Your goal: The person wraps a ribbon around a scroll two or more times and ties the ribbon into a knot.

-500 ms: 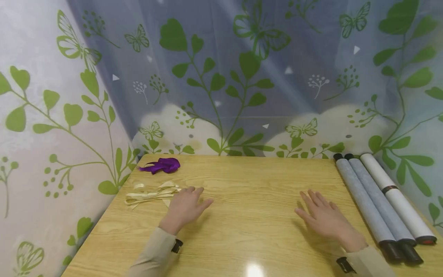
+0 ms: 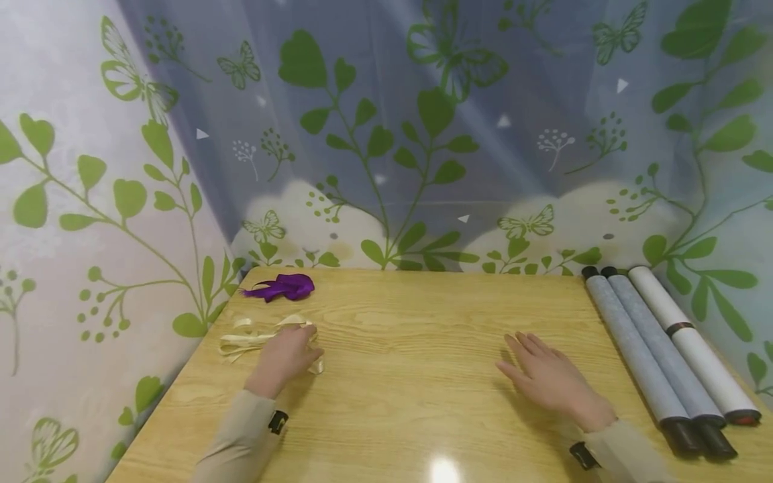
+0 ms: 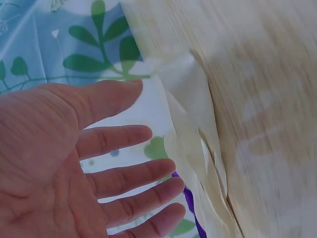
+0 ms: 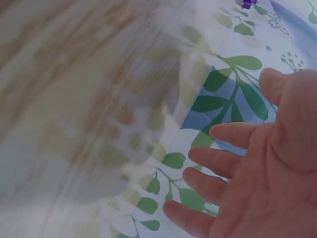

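Observation:
My left hand (image 2: 282, 359) hovers over the cream ribbon (image 2: 238, 343), which lies in loose loops on the left of the table and is partly hidden by the hand. In the left wrist view the fingers (image 3: 131, 178) are spread and fairly straight, with the cream ribbon (image 3: 190, 104) just beyond their tips and nothing gripped. Palm down over the table's right half, my right hand (image 2: 552, 379) holds nothing; the right wrist view shows its fingers (image 4: 213, 161) apart. Behind the cream ribbon lies a bunched purple ribbon (image 2: 292, 287).
Two grey rolls (image 2: 640, 349) with black ends and a white roll (image 2: 712, 369) with a dark band lie side by side along the right edge of the wooden table (image 2: 410, 376). A leaf-patterned curtain (image 2: 386, 134) hangs behind the table and at both sides.
My left hand has moved left, from beside the cream ribbon to over it. The right hand has shifted slightly left. The ribbons' and rolls' places look the same.

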A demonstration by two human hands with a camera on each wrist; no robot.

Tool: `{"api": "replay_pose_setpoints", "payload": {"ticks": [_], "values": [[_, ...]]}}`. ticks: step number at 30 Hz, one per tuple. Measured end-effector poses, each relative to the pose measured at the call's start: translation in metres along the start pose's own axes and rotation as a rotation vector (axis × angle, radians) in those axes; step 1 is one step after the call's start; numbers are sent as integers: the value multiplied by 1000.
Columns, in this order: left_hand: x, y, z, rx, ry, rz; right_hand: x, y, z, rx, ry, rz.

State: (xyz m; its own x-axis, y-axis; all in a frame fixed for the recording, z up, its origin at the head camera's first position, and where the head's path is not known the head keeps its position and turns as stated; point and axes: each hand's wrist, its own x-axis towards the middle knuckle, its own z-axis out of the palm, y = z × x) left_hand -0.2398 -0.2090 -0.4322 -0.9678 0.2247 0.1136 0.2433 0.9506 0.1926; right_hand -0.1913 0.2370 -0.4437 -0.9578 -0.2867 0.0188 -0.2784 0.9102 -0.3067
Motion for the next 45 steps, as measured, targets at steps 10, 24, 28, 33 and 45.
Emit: {"api": "replay_pose_setpoints", "payload": {"ticks": [10, 24, 28, 33, 45], "values": [[3, -16, -8, 36, -25, -58, 14, -8, 3, -12, 9, -39], [15, -30, -6, -5, -166, -161, 21, -18, 9, -19, 39, -78], [20, -30, -3, -12, -173, -145, 22, -20, 10, -16, 33, -72], [28, -26, 2, -8, -166, -119, 23, -24, 12, -34, 44, -99], [44, -5, 15, -68, -126, 7, 32, -45, 21, 6, 72, -137]]}}
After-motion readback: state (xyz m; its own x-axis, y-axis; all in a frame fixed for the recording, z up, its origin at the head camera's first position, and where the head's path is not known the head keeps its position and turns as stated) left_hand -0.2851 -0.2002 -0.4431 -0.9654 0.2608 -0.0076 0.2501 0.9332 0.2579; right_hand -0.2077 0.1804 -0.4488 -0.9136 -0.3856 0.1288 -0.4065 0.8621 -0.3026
